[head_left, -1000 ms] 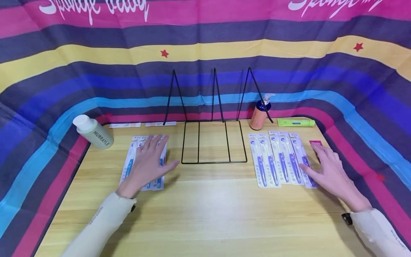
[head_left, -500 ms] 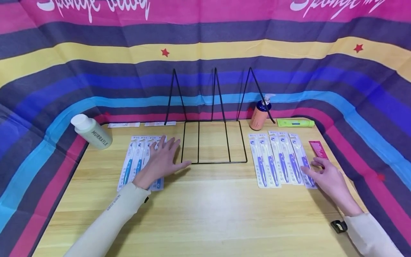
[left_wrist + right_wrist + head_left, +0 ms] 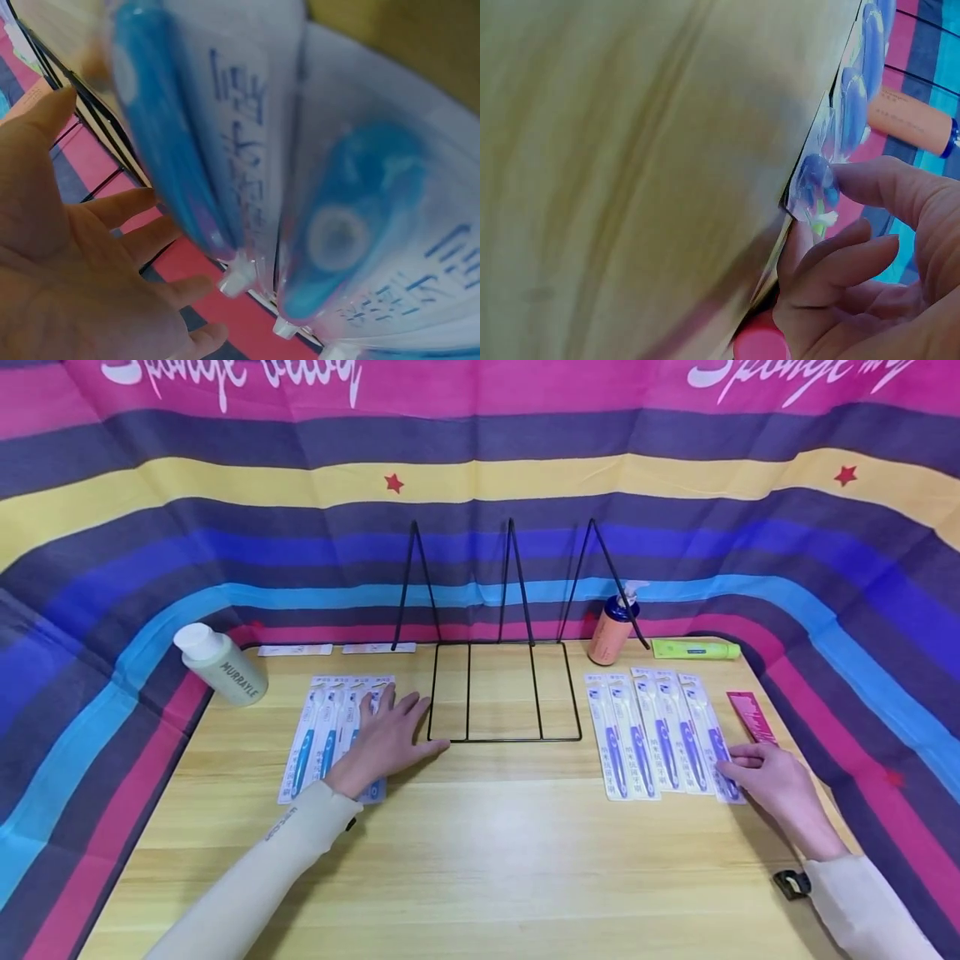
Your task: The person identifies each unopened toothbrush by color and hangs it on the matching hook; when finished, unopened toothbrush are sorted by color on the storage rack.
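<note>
In the head view my left hand (image 3: 385, 743) lies over the right end of the blue toothbrush packs (image 3: 318, 739), fingers spread and thumb stretched toward the rack. The left wrist view shows its spread fingers beside a blue toothbrush (image 3: 161, 112) in clear plastic. On the right, my right hand (image 3: 772, 785) pinches the lower part of the rightmost purple toothbrush pack (image 3: 703, 717) between thumb and fingers. Up close in the right wrist view, the thumb (image 3: 881, 184) presses that pack's plastic side. Other purple toothbrush packs (image 3: 640, 739) lie side by side to its left.
A black wire rack (image 3: 506, 741) stands at mid-table. A grey-green bottle (image 3: 232, 672) is at the left, a pink pump bottle (image 3: 611, 635) at the back right. Beyond lie a green tube (image 3: 693, 649) and a magenta packet (image 3: 750, 717). Striped cloth (image 3: 472, 439) surrounds the table.
My left hand has moved right across the blue packs toward the rack. My right hand has drawn back off the magenta packet, and its fingers have closed on the rightmost purple pack.
</note>
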A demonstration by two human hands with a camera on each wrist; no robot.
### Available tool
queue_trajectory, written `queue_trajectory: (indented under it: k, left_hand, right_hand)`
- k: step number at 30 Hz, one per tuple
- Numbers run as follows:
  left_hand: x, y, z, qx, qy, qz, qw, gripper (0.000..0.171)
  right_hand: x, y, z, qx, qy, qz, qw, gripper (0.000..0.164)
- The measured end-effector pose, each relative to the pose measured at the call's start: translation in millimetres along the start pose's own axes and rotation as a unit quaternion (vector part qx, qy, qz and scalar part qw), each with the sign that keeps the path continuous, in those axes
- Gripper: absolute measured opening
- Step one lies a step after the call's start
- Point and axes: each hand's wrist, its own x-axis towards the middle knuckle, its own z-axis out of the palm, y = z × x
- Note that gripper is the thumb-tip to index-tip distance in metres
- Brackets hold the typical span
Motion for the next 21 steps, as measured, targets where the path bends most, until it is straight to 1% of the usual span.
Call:
queue_trajectory:
  k: [5,9,13,16,19,21]
  left_hand:
    - [0.4,0.0,2.3,0.012,0.016,0.012,0.9997,0.08]
    - [0.8,-2.7,4.4,0.02,0.015,0.011,0.9996,0.078]
    - [2.8,-4.8,5.8,0.016,0.019,0.016,0.9996,0.075]
    - [4.6,-4.7,6.3,0.011,0.028,0.025,0.9992,0.072]
    - [5.5,-4.0,6.5,0.009,0.028,0.026,0.9992,0.072]
    - [5.7,-3.9,6.7,0.01,0.027,0.024,0.9993,0.072]
  right_hand:
    - [-1.5,0.6,-4.1,-0.005,0.001,0.004,1.0,0.058]
    - [-4.5,0.8,-7.6,-0.013,0.011,0.001,1.0,0.055]
    - [-6.9,0.7,-15.5,-0.016,0.021,-0.006,1.0,0.049]
    - [-8.1,-1.2,-23.4,0.012,0.014,-0.005,1.0,0.053]
    - [-9.5,-5.0,-27.9,0.059,-0.005,0.003,0.998,0.061]
    - [-10.7,-8.8,-27.9,0.098,-0.014,0.001,0.995,0.057]
